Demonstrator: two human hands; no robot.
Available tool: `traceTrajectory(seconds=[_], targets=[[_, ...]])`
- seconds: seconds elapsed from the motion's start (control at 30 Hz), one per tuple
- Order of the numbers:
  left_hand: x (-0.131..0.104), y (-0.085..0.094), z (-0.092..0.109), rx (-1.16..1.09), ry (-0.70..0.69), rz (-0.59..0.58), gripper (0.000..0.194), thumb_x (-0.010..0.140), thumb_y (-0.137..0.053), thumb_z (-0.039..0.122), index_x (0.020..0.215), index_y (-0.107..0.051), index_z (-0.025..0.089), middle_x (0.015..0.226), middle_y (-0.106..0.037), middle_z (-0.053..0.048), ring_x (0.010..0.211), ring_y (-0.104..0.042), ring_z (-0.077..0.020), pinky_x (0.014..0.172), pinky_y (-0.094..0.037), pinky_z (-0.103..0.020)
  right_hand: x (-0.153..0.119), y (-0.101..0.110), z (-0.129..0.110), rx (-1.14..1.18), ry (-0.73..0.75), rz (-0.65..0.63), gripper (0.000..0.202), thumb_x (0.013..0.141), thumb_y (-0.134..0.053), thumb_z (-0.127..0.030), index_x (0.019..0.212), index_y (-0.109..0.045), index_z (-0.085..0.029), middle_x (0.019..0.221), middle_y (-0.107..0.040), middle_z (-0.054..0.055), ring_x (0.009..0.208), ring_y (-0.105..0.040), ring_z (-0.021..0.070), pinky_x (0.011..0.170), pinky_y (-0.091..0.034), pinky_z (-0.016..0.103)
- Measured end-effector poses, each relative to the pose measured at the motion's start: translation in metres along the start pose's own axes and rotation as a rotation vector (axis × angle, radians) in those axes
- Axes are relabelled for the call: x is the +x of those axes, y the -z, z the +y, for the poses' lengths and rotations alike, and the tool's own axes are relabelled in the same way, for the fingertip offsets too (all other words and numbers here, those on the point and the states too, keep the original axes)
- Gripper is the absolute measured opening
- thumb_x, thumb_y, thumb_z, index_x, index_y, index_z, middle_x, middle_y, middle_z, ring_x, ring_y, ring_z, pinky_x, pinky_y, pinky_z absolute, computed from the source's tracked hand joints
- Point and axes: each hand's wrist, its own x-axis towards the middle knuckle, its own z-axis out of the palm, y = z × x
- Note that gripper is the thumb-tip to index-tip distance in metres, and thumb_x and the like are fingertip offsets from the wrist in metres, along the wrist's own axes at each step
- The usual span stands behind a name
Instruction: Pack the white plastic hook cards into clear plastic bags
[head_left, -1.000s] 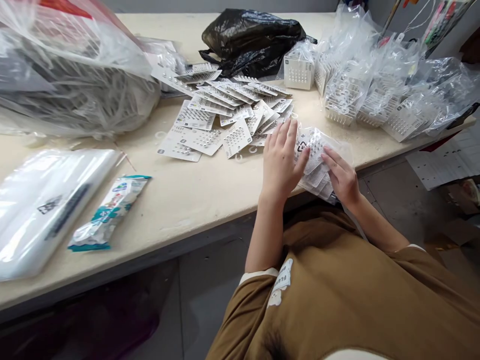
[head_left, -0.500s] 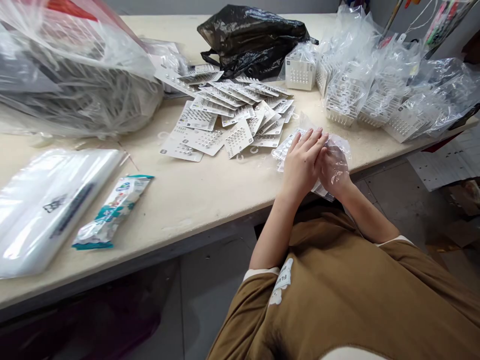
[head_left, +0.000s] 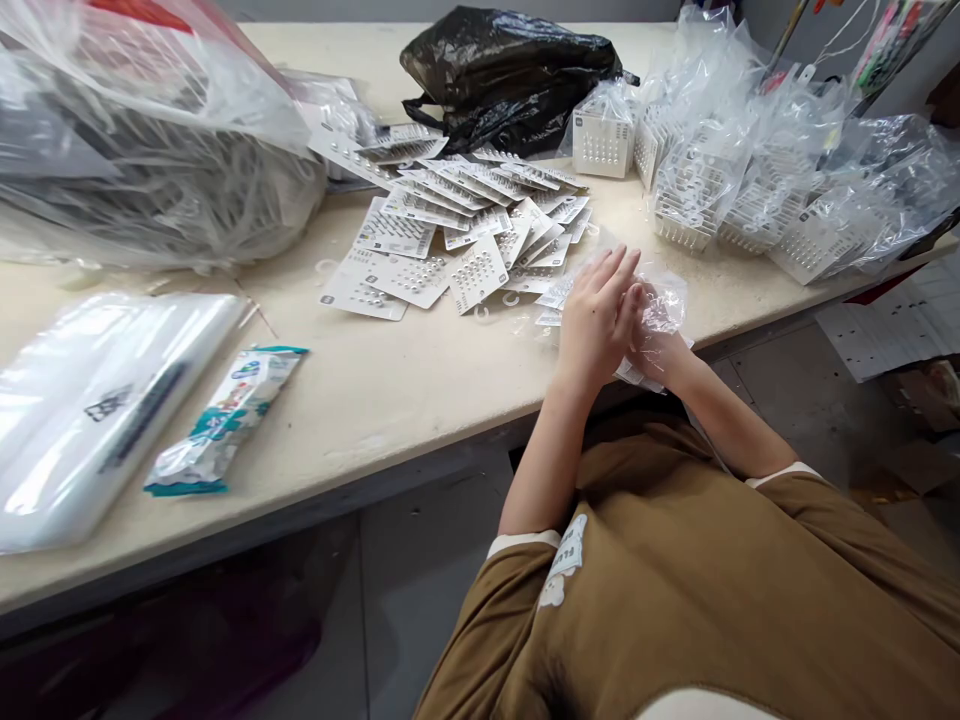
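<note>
At the table's front edge, a clear plastic bag (head_left: 667,300) lies crumpled around my right hand (head_left: 651,345), whose fingers are mostly hidden by the film and by my other hand. My left hand (head_left: 600,315) lies flat across it with long, stretched fingers, pressing on the bag. Pale cards in clear film (head_left: 553,295) stick out at the left of my hands, and another white corner (head_left: 634,374) shows below them. Just left of my hands spreads a loose pile of white cards (head_left: 480,270) bearing rows of small pearl-like studs.
Filled clear bags of cards (head_left: 690,190) crowd the right side. A black plastic bag (head_left: 517,85) lies at the back. On the left are a large stuffed clear sack (head_left: 165,170), a stack of flat plastic bags (head_left: 112,400) and a teal-and-white wrapped snack (head_left: 229,420).
Both hands have shifted slightly left together with the clear plastic bag. My left fingers have slid a little off my right hand. The card pile stays as it was.
</note>
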Motion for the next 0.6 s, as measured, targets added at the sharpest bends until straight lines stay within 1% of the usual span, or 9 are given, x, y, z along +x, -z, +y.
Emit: traceTrajectory(seconds=[0.1, 0.13, 0.17, 0.23, 0.3, 0.37, 0.43, 0.53, 0.6], targets=[[-0.016, 0.015, -0.011, -0.01, -0.049, 0.119, 0.058, 0.104, -0.03, 0.057, 0.149, -0.049, 0.027, 0.156, -0.049, -0.008, 0.15, -0.041, -0.0234, 0.125, -0.034, -0.047, -0.02, 0.038, -0.006, 0.072, 0.014, -0.048, 0.062, 0.104, -0.039, -0.036, 0.161, -0.02, -0.019, 0.167, -0.03, 0.013, 0.157, -0.028, 0.0268, 0.123, -0.04, 0.053], [-0.024, 0.019, -0.015, -0.023, -0.113, 0.156, 0.06, 0.103, -0.03, 0.061, 0.151, -0.047, 0.029, 0.156, -0.05, -0.007, 0.15, -0.041, -0.024, 0.125, -0.033, -0.048, -0.028, 0.052, -0.006, 0.095, 0.027, -0.057, 0.061, 0.104, -0.042, -0.035, 0.161, -0.024, -0.023, 0.166, -0.032, 0.011, 0.157, -0.027, 0.0259, 0.125, -0.037, 0.055], [-0.034, 0.022, -0.018, -0.036, -0.207, 0.176, 0.064, 0.101, -0.033, 0.066, 0.152, -0.044, 0.031, 0.155, -0.052, -0.006, 0.149, -0.042, -0.0249, 0.125, -0.034, -0.049, -0.037, 0.065, -0.004, 0.121, 0.071, -0.042, 0.054, 0.103, -0.044, -0.032, 0.156, -0.035, -0.026, 0.162, -0.041, 0.009, 0.156, -0.031, 0.0253, 0.125, -0.037, 0.056], [-0.055, 0.023, -0.021, 0.004, -0.426, 0.14, 0.074, 0.093, -0.047, 0.073, 0.154, -0.043, 0.031, 0.15, -0.057, -0.006, 0.146, -0.046, -0.0261, 0.124, -0.035, -0.047, -0.051, 0.086, 0.006, 0.191, 0.145, 0.009, 0.041, 0.102, -0.046, -0.022, 0.14, -0.058, -0.029, 0.143, -0.063, 0.007, 0.14, -0.053, 0.0234, 0.115, -0.049, 0.05], [-0.072, 0.015, -0.022, 0.141, -0.56, 0.04, 0.074, 0.089, -0.063, 0.065, 0.15, -0.047, 0.026, 0.146, -0.06, -0.009, 0.144, -0.048, -0.0264, 0.125, -0.034, -0.045, -0.059, 0.097, 0.023, 0.139, 0.13, 0.11, 0.037, 0.099, -0.047, -0.015, 0.124, -0.069, -0.032, 0.125, -0.071, 0.005, 0.12, -0.065, 0.022, 0.103, -0.056, 0.045], [-0.083, 0.004, -0.022, 0.263, -0.581, -0.015, 0.053, 0.093, -0.069, 0.044, 0.14, -0.057, 0.023, 0.142, -0.064, -0.01, 0.142, -0.051, -0.0257, 0.126, -0.033, -0.044, -0.063, 0.098, 0.041, -0.057, 0.056, 0.167, 0.041, 0.097, -0.047, -0.011, 0.116, -0.074, -0.034, 0.128, -0.068, 0.004, 0.122, -0.061, 0.024, 0.104, -0.053, 0.046], [-0.088, -0.007, -0.022, 0.276, -0.554, 0.026, 0.03, 0.094, -0.067, 0.024, 0.124, -0.066, 0.023, 0.134, -0.069, -0.008, 0.137, -0.057, -0.0241, 0.123, -0.038, -0.044, -0.063, 0.095, 0.058, -0.256, 0.014, 0.101, 0.046, 0.094, -0.047, -0.007, 0.116, -0.074, -0.036, 0.145, -0.057, 0.003, 0.138, -0.049, 0.0279, 0.113, -0.044, 0.049], [-0.086, -0.015, -0.021, 0.168, -0.488, 0.13, 0.016, 0.095, -0.063, 0.017, 0.107, -0.071, 0.023, 0.121, -0.076, -0.005, 0.127, -0.065, -0.0222, 0.117, -0.045, -0.044, -0.057, 0.09, 0.076, -0.364, 0.062, -0.067, 0.044, 0.093, -0.053, -0.01, 0.124, -0.071, -0.036, 0.162, -0.039, 0.003, 0.151, -0.033, 0.0315, 0.121, -0.033, 0.052], [-0.079, -0.014, -0.019, 0.066, -0.402, 0.168, 0.015, 0.097, -0.06, 0.02, 0.103, -0.073, 0.024, 0.116, -0.078, -0.004, 0.122, -0.068, -0.0218, 0.116, -0.047, -0.046, -0.045, 0.089, 0.083, -0.364, 0.101, -0.096, 0.031, 0.094, -0.058, -0.019, 0.117, -0.073, -0.032, 0.161, -0.041, 0.004, 0.151, -0.033, 0.0325, 0.121, -0.032, 0.054]])
